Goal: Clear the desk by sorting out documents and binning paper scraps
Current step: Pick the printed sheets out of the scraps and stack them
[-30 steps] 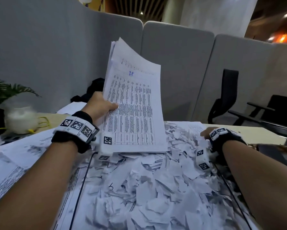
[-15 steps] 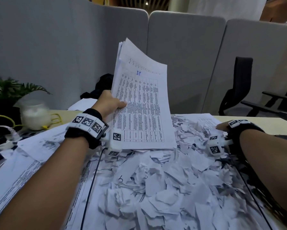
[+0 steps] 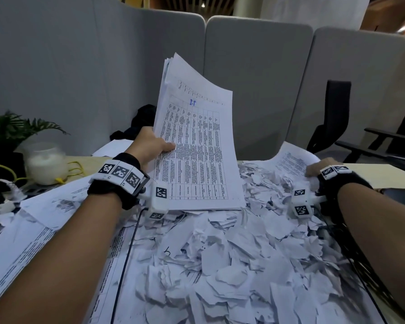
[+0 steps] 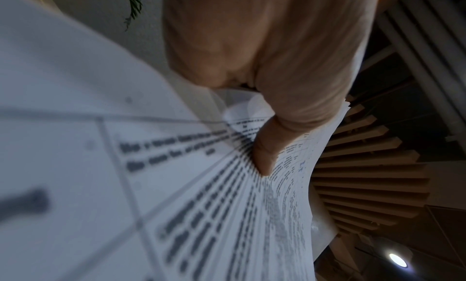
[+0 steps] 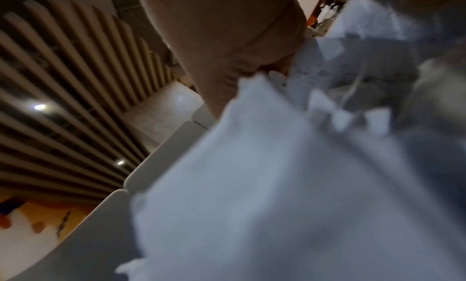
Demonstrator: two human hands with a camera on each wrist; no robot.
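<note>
Left hand (image 3: 147, 146) gripping stack (image 3: 197, 146) by its left edge, thumb on front, stack near upright, long axis vertical, top leaning away, bottom edge on scraps (image 3: 220, 265) covering tabletop (image 3: 370, 176), right hand (image 3: 318, 168) at far-right scraps, grip unclear

Hidden fingers, blurred paper

The right hand (image 3: 315, 169) has its fingers buried in the paper scraps (image 3: 232, 265), grip unreadable; its wrist view is blurred. The document stack (image 3: 197, 148) hides the left hand's (image 3: 150, 146) fingers.
</note>
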